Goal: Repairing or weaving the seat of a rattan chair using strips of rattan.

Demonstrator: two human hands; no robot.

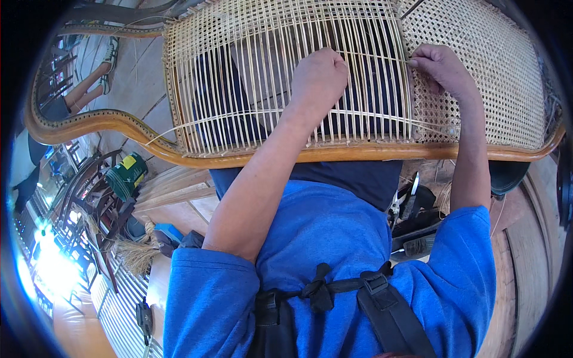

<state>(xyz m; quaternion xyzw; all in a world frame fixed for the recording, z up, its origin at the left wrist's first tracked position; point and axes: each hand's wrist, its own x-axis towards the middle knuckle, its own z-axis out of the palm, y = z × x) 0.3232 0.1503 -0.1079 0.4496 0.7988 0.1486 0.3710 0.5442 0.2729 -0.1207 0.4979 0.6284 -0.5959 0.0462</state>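
Observation:
Across my lap lies a curved wooden furniture frame (268, 159) with cane woven over it. Parallel pale cane strands (227, 83) span its left section, with a denser weave along the far part. My left hand (322, 74) is closed over these strands, its fingertips mostly hidden. At the border between the two sections, my right hand (440, 67) pinches a thin cane strand (385, 58) that runs crosswise toward my left hand. The right section carries a finished-looking cane mesh (486, 83). Nearer me, a loose cane strand (239, 113) crosses the others, its end sticking out over the frame's left side.
A green and yellow can (126, 176) stands at the left beside dark curved wooden pieces (89, 191). A fibre bundle (136, 253) lies below them. Tools (412, 200) lie by my right side. Another person's legs (89, 89) show at the far left.

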